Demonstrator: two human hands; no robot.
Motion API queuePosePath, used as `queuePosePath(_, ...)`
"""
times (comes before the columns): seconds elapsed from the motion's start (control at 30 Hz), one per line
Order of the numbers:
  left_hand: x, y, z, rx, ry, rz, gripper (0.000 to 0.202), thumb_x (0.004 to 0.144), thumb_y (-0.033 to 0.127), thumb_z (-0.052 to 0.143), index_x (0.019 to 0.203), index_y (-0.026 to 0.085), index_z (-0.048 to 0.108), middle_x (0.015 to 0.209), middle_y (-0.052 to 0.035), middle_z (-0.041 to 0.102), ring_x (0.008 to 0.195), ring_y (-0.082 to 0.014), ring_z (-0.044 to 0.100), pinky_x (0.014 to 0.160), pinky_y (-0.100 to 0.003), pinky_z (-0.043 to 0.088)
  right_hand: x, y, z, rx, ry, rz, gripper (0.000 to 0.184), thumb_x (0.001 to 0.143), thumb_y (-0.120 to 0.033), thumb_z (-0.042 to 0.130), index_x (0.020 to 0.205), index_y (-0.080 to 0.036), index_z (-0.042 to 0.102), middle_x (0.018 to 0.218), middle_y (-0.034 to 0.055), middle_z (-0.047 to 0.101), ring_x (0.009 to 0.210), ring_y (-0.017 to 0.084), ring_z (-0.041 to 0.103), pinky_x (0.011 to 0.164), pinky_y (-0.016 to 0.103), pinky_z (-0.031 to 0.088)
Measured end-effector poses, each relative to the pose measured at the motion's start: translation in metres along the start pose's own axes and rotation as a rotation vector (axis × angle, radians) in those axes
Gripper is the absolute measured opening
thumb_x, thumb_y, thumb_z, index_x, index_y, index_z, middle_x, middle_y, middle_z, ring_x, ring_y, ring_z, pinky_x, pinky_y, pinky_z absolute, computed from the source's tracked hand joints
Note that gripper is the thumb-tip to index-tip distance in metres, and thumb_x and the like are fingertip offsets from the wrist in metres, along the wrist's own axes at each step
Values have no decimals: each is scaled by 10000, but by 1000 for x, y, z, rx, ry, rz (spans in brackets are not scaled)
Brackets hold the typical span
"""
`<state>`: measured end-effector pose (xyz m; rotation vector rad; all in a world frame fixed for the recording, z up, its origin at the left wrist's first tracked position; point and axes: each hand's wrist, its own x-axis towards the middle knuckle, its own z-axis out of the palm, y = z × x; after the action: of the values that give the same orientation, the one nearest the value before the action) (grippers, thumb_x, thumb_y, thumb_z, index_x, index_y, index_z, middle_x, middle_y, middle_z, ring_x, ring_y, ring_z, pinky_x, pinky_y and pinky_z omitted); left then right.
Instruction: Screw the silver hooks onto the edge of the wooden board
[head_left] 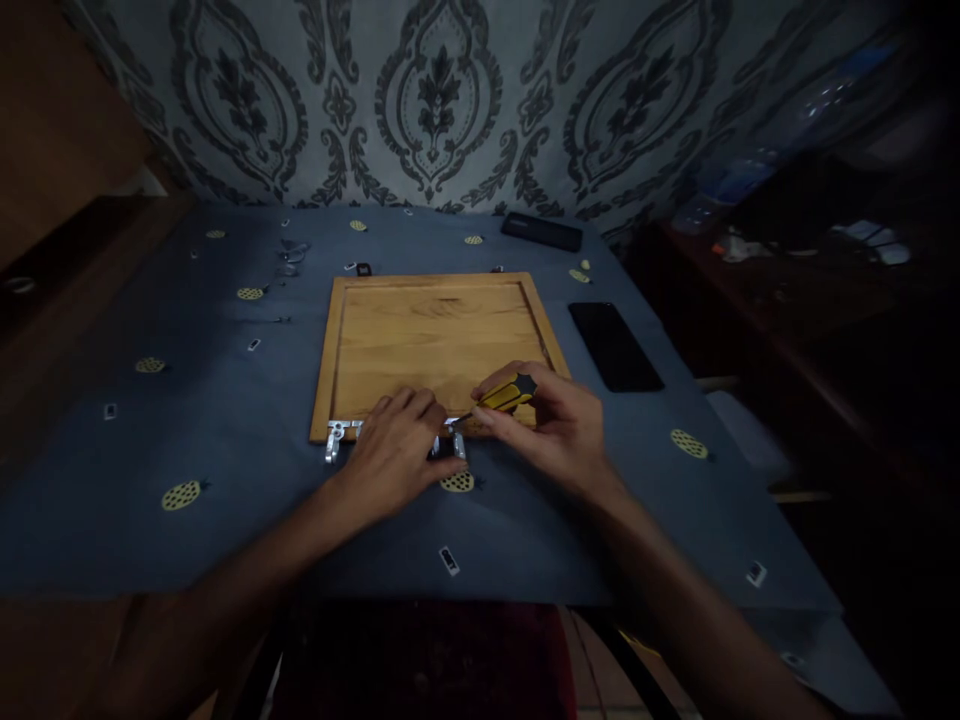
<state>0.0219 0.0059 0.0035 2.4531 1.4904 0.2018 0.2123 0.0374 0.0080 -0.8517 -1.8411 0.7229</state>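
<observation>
A wooden tray [431, 335] lies flat on a blue patterned cloth [225, 440]. A silver metal bracket [339, 432] runs along the tray's near edge. My left hand [397, 450] rests palm down on this bracket, fingers curled over its middle part. My right hand [559, 425] grips a small screwdriver [508, 392] with a yellow and black handle. Its tip points left and down at the bracket, just beside my left fingertips.
A black phone [615, 345] lies right of the tray, and a second dark phone [541, 231] sits near the wall. Small screws and metal bits [291, 255] are scattered at the back left. A dark side table [810, 270] with clutter stands on the right.
</observation>
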Motion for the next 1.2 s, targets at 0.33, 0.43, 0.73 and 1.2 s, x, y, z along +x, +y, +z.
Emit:
queuePosePath(0.33,-1,0,1,-2,22,7,378,890,468,722,1101,171,623,1125,-78,652,1095,-294,579,923,-437,483,6,-5,-8,133,-97,64,178,871,-386,744,871,-208,745,823,35,724,724,165,692,653,291,568)
queuePosePath(0.43,-2,-1,3,-1,47,13,376,889,476,723,1102,185,619,1118,-70,653,1077,-290,581,903,-427,484,8,-7,-9,108,-95,21,288,880,-404,731,676,-205,691,796,40,718,708,161,680,614,283,546)
queuePosePath(0.73,0,-1,2,9,20,10,391,886,488,720,1070,154,633,1058,-76,648,1045,-292,580,891,-428,482,5,-2,-2,-37,61,-78,300,792,-377,833,645,-214,628,598,-14,585,585,151,574,533,302,429)
queuePosePath(1.2,0,0,-1,-3,12,0,417,864,474,751,1107,160,624,1122,-78,658,1077,-297,584,918,-434,488,1,0,-2,-60,137,-5,264,841,-300,777,664,-213,602,633,-7,575,590,146,550,534,300,425)
